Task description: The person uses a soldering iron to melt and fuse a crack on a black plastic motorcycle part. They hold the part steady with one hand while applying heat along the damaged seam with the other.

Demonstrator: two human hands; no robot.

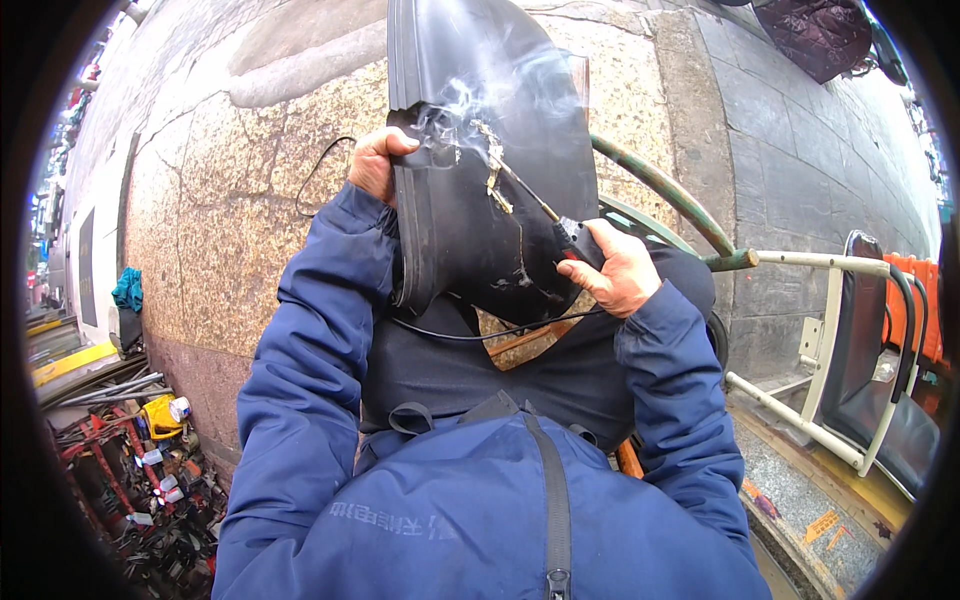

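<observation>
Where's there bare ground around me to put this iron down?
Left: the speckled paving between the teal cloth and your left sleeve. Right: the grey paving between the green tube and the dark quilted fabric. Crowded: lower left (tool heap), right (cream-framed chair), and between your left hand and right hand (black sheet).

Blk panel [545, 165] top cropped, tool grip [576, 242] ptly hidden; clutter [130, 485] blurry

I count two bare hands, the left hand [376, 163] at eleven o'clock and the right hand [624, 272] at three; one black panel [450, 230] at twelve; one thin-tipped tool [574, 240] at one; one teal cloth [127, 289] at nine; one black-padded seat [849, 335] just past three.
</observation>
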